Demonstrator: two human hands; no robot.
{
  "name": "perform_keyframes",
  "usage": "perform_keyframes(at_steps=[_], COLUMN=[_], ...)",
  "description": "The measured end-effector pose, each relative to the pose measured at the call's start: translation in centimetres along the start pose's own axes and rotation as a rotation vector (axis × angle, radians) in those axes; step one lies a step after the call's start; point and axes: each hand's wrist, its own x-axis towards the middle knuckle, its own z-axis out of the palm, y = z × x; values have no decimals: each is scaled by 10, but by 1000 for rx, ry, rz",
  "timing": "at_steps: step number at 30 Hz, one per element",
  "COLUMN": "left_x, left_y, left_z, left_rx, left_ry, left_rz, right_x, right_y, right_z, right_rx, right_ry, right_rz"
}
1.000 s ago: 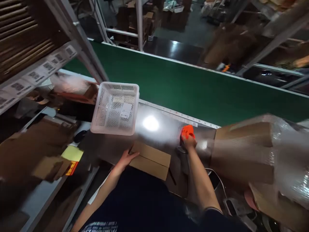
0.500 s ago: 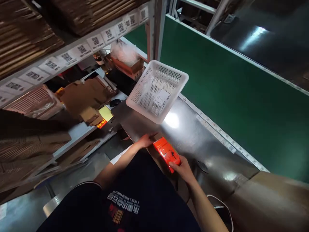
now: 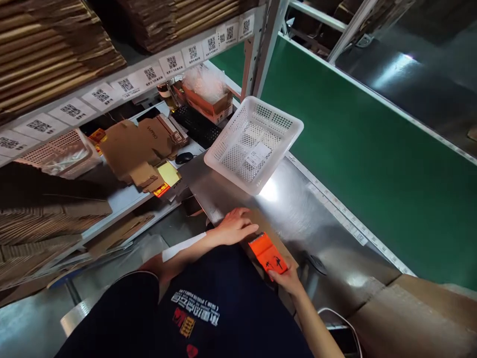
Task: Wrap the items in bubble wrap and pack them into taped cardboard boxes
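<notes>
My right hand (image 3: 286, 279) grips the orange tape dispenser (image 3: 269, 254) over the cardboard box (image 3: 280, 239), the dispenser's long axis pointing toward my left hand (image 3: 235, 226). I see that one half-open, gripping nothing.

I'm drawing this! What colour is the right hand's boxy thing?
The boxy thing is orange with black marks; see head view.

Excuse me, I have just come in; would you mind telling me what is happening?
A person's right hand holds an orange item with black marks, over or against a cardboard box. The left hand is by the box's other end. The box is on a metal table, where a white basket also stands.
</notes>
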Motion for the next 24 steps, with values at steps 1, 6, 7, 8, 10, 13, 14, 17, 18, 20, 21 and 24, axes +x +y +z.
perform_keyframes(at_steps=[1,6,7,8,10,13,14,17,18,20,21,24], left_x=[0,10,12,14,17,27,31,44,48,55,58,66], left_y=[3,3,2,1,-1,-11,-16,-35,-42,-57,-65,-93], left_z=[-1,9,10,9,4,-11,-16,-28,-31,-40,-44,-53], left_rx=[-5,-28,-24,-16,15,67,72,71,76,94,103,105], left_ry=[-39,-74,-58,-31,42,106,112,132,157,239,281,296], left_rz=[13,31,41,55,85,86,71,57,61,51,34,-8], right_x=[-1,-3,-3,-4,-5,-5,-4,-1,0,2,3,5], right_y=[-3,-15,-18,-21,-29,-45,-51,-64,-68,-71,-72,-68], right_z=[0,4,5,5,5,1,-1,-6,-8,-10,-10,-9], right_rx=[10,32,29,21,-4,-78,-108,-185,-200,-216,-218,-223], right_ry=[-20,-27,-15,-6,18,41,39,20,16,9,3,-7], right_rz=[1,-27,-37,-38,-6,105,137,205,222,250,260,272])
